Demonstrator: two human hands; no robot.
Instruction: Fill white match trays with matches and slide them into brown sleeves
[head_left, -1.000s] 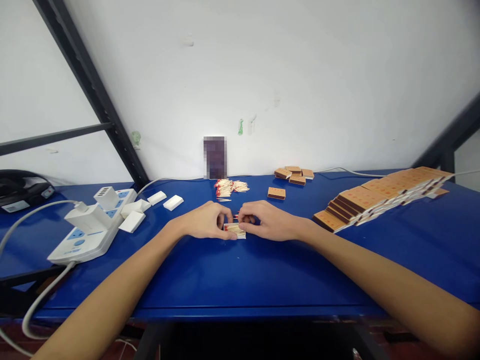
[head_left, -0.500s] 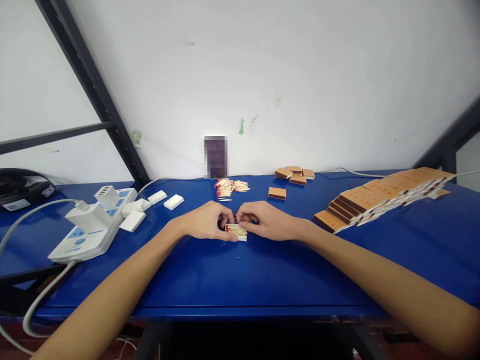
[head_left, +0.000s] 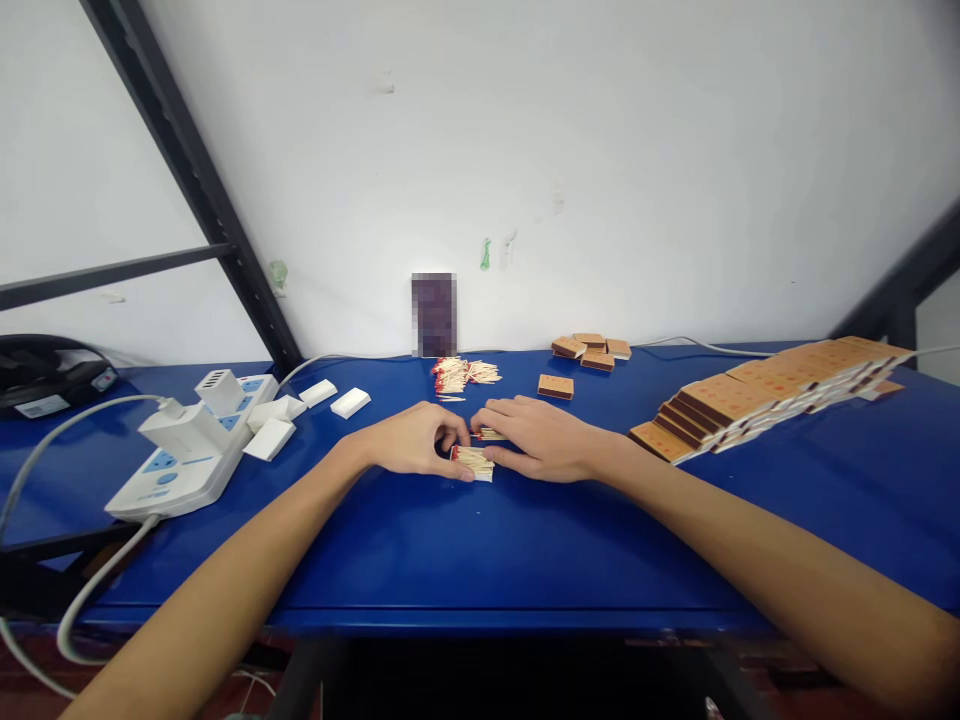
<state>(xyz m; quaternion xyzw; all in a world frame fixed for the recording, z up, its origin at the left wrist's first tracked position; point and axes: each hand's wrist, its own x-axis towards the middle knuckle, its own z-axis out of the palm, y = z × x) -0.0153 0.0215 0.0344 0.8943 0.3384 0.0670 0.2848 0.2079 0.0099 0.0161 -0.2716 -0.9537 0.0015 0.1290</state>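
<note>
My left hand [head_left: 418, 438] grips a small white matchbox tray [head_left: 484, 477] by its left end, thumb in front and fingers curled behind. Matches [head_left: 472, 460] with red heads pointing left fill the tray. My right hand [head_left: 536, 438] is open, its fingers stretched over a few loose matches [head_left: 491, 434] just behind the tray. Its thumb lies at the tray's right end, apart from the forefinger. Whether the right fingertips touch those loose matches I cannot tell.
Behind my hands lies a pile of matches [head_left: 456, 377] near a blurred dark panel [head_left: 434, 315]. Brown matchboxes [head_left: 556, 385] lie behind right; stacked matchboxes [head_left: 742, 400] stand at right. Left are white empty-looking trays [head_left: 350, 403] and a power strip [head_left: 180, 485] with cables.
My right hand has opened from a pinch at the tray, its fingers stretching out and uncovering loose matches behind it. My left hand keeps its hold. The view has shifted slightly.
</note>
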